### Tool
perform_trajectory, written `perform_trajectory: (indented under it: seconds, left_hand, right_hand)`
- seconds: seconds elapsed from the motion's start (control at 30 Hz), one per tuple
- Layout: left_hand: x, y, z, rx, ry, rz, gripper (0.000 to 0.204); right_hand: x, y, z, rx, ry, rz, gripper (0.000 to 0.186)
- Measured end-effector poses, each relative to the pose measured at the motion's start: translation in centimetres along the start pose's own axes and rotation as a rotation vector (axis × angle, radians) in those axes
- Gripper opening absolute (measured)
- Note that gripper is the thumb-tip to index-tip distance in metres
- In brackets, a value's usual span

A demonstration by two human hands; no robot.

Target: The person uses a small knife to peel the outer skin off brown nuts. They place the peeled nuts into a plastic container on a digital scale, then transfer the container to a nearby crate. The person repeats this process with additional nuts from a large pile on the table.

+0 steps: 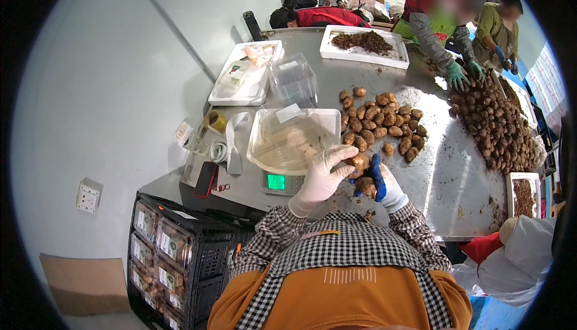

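My left hand (321,178), in a thin white glove, is closed around a brown taro corm (360,161) just above the table's near edge. Beside it, my right hand (389,187) wears a white glove with blue fingers and grips another taro corm (365,187), its thumb along the side. A loose group of taro corms (384,117) lies on the metal table beyond my hands. To the left of my hands, a digital scale (276,182) with a lit green display sits under a white tray (330,114) holding a clear plastic container (294,141).
A big heap of soil-covered taro (496,123) fills the right side, where a co-worker's green-gloved hands (458,76) work. White trays (363,60) stand farther back. Tape (215,121) and a phone (206,179) lie at left; crates of packed boxes (174,252) stand below.
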State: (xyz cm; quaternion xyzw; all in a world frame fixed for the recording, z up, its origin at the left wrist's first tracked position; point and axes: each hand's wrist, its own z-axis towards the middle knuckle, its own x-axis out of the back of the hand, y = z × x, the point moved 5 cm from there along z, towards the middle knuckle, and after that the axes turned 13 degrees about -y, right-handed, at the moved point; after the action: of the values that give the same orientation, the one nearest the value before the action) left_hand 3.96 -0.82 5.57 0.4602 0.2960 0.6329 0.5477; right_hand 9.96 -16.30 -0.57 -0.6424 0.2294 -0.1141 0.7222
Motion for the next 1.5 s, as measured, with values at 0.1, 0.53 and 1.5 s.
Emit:
perform_trajectory:
  seconds: [0.1, 0.53, 1.5]
  left_hand:
    - [0.0, -0.7, -0.1, 0.008, 0.051, 0.007, 0.032]
    - [0.0, 0.1, -0.7, -0.044, 0.227, 0.612, 0.021]
    - [2.0, -3.5, -0.4, 0.257, 0.252, -0.183, 0.020]
  right_hand:
    - [0.7, 1.4, 0.2, 0.009, 0.174, 0.142, 0.035]
    - [-0.6, -2.8, -0.1, 0.266, 0.510, -0.574, 0.028]
    - [-1.5, -2.1, 0.5, 0.303, 0.346, -0.491, 0.030]
